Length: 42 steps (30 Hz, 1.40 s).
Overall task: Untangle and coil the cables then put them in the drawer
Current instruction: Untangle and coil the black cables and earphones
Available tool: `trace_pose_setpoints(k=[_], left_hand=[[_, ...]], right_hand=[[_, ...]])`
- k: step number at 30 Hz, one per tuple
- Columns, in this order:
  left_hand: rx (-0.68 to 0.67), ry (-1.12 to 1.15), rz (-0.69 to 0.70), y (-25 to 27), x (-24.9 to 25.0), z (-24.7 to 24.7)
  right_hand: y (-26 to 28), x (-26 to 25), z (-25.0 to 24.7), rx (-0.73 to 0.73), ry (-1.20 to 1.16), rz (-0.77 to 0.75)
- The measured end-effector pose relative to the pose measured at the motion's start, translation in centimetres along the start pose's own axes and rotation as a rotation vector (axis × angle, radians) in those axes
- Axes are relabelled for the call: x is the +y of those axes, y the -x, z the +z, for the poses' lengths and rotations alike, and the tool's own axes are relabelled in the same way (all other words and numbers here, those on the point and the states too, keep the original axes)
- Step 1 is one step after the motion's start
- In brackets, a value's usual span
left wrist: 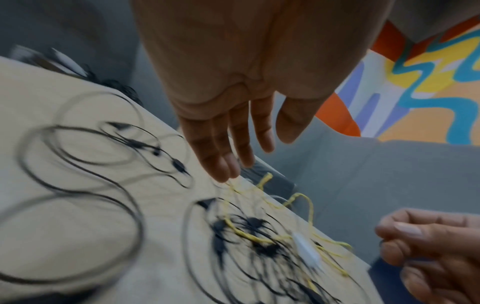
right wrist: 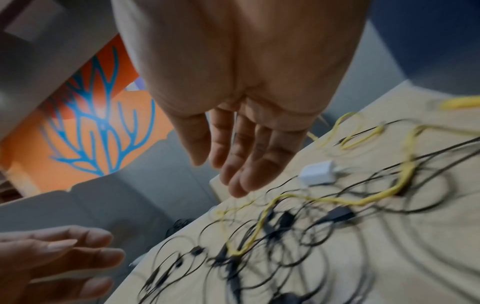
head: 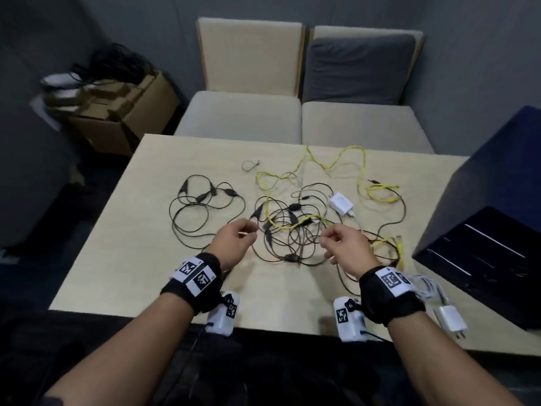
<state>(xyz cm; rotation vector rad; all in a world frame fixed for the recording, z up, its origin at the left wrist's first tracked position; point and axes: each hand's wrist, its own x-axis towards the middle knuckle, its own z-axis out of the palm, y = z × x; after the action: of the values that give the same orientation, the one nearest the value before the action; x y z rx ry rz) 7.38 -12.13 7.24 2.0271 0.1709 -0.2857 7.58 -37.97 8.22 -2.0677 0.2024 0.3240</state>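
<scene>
A tangle of thin black cables [head: 292,232] lies mid-table, with a yellow cable [head: 361,171] threaded through it and trailing to the far edge. A second bunch of black cables [head: 202,212] lies apart on the left. A white charger plug [head: 340,203] sits just behind the tangle. My left hand [head: 248,232] hovers over the tangle's left edge, fingers loose, holding nothing. My right hand [head: 328,241] hovers over its right edge, also empty. Both wrist views are blurred and show relaxed fingers [left wrist: 233,160] [right wrist: 233,174] above the cables. The dark blue drawer cabinet [head: 480,238] stands at the right.
A second white charger with bundled white cable [head: 449,316] lies at the near right, partly behind my wrist. Two beige chairs [head: 243,115] stand beyond the table's far edge. A cardboard box [head: 123,112] with cables sits on the floor, back left.
</scene>
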Motion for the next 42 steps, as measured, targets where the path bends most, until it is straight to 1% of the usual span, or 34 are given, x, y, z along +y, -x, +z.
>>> trace_pose_setpoints(k=[3, 6, 10, 16, 21, 23, 25, 28, 29, 32, 34, 36, 38, 40, 42], left_hand=[[0.066, 0.002, -0.042, -0.2, -2.6, -3.9], [0.120, -0.013, -0.078, -0.8, -5.0, -7.2], [0.142, -0.054, -0.139, -2.4, -7.2, -9.5], [0.087, -0.169, -0.236, -5.3, -8.5, -9.4], [-0.006, -0.119, -0.320, -6.6, -9.2, -7.4], [0.026, -0.120, -0.341, -7.2, -9.6, -7.0], [0.095, -0.095, -0.360, -7.5, -9.8, -7.2], [0.171, -0.055, -0.373, -7.7, -10.3, -7.8], [0.187, -0.034, -0.371, -7.6, -10.4, -7.9], [0.222, 0.036, -0.379, -7.0, -10.8, -8.2], [0.240, 0.069, -0.384, -6.6, -11.3, -8.5], [0.268, 0.098, -0.369, -6.2, -11.3, -9.0], [0.338, 0.136, -0.355, -5.9, -11.2, -9.7], [0.455, 0.188, -0.348, -5.9, -10.8, -10.3], [0.560, 0.214, -0.331, -5.9, -9.8, -10.9]], right_hand=[[-0.9, -2.3, 3.8, -0.077, 0.070, -0.043], [-1.9, -4.1, 7.2, -0.145, 0.094, -0.036], [-3.4, -6.1, 10.6, -0.237, 0.146, -0.039], [-7.3, -7.5, 14.4, -0.350, 0.276, -0.057], [-9.6, -6.9, 16.8, -0.441, 0.312, -0.015], [-11.0, -7.2, 17.4, -0.432, 0.377, -0.051], [-12.8, -8.1, 17.9, -0.370, 0.464, -0.129], [-15.5, -10.2, 19.0, -0.312, 0.458, -0.192], [-16.4, -10.7, 19.3, -0.314, 0.462, -0.193], [-18.8, -11.6, 20.6, -0.400, 0.545, -0.161], [-19.9, -11.8, 21.3, -0.463, 0.603, -0.189], [-19.8, -12.3, 20.9, -0.457, 0.573, -0.224], [-18.6, -13.7, 19.6, -0.392, 0.460, -0.279], [-16.9, -15.8, 17.6, -0.351, 0.232, -0.293], [-14.7, -18.1, 15.4, -0.395, 0.024, -0.314]])
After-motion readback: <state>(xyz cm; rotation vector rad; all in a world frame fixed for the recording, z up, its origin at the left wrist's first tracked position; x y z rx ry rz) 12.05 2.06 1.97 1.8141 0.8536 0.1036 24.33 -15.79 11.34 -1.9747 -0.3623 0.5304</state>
